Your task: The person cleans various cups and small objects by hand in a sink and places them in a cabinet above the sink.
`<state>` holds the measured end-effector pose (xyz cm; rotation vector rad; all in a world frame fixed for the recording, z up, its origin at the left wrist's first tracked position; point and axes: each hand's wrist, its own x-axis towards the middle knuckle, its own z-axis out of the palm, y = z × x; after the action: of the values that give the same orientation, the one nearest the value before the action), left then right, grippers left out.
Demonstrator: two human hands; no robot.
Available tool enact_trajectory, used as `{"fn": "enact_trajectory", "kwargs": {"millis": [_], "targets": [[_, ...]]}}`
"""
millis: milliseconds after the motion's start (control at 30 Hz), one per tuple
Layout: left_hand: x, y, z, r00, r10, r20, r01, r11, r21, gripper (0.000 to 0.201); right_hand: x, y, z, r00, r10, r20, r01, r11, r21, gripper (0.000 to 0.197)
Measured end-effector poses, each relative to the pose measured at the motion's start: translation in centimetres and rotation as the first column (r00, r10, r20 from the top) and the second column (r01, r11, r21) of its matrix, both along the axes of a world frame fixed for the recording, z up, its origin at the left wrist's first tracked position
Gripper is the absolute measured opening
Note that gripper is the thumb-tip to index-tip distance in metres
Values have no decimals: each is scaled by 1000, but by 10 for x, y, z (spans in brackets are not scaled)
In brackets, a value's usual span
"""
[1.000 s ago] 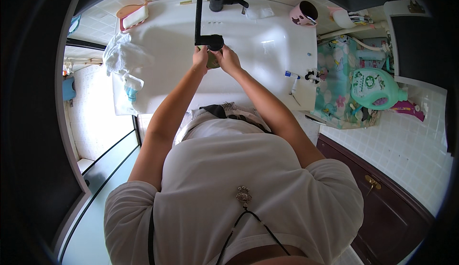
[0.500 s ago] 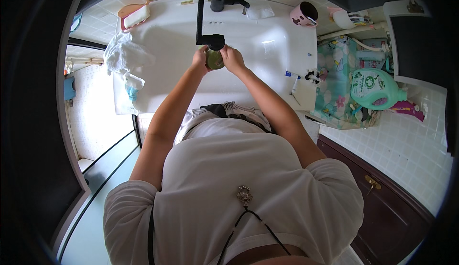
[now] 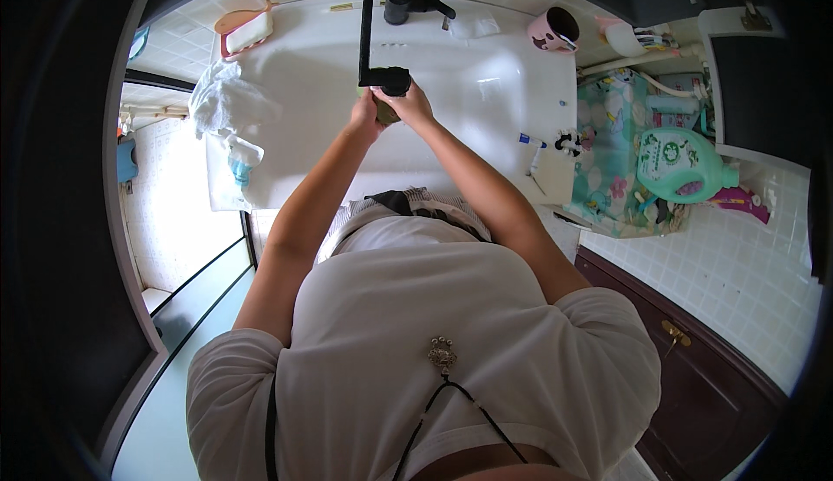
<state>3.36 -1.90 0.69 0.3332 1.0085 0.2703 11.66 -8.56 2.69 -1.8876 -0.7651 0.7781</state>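
Note:
Under the spout of the black faucet (image 3: 365, 39), both my hands are closed around a green round object (image 3: 387, 115). Its exact kind cannot be made out, as my fingers and the spout head cover much of it. My left hand (image 3: 364, 112) grips its left side. On the other side, my right hand (image 3: 416, 106) wraps over its top and right. The pair of hands hangs over the white sink basin (image 3: 304, 147), close to its middle.
A crumpled white cloth (image 3: 221, 99) and a soap dish (image 3: 247, 32) lie on the left rim. At right are a pink mug (image 3: 553, 29), a blue-and-white tube (image 3: 532, 141) and a green detergent jug (image 3: 681, 165). The faucet spout hangs low over my hands.
My right hand has shifted slightly left over the green round object, which now shows less of its face. My left hand has stayed nearly in place, still gripping it.

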Motion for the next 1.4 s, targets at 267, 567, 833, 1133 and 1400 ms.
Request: {"fn": "enact_trajectory", "kwargs": {"millis": [267, 567, 833, 1133, 1400], "targets": [[-4, 18, -33, 997, 68, -46, -56, 974, 221, 39, -2, 2, 3, 978, -186, -95, 194, 978, 75, 43], [-7, 14, -4, 961, 128, -244, -34, 934, 355, 37, 9, -8, -11, 655, -427, -624, 440, 886, -145, 53], [-9, 27, -2, 818, 377, -435, -166, 878, 449, 41, -1, -15, -25, 993, 107, -51, -85, 945, 315, 81], [-25, 31, -6, 887, 81, -454, 180, 846, 502, 37, 0, -22, 8, 998, 65, 22, -59, 976, -210, 75], [-14, 35, -24, 943, -174, -282, 288, 852, 438, 44, 3, -26, -22, 996, -44, -77, 29, 980, -197, 70]]}}
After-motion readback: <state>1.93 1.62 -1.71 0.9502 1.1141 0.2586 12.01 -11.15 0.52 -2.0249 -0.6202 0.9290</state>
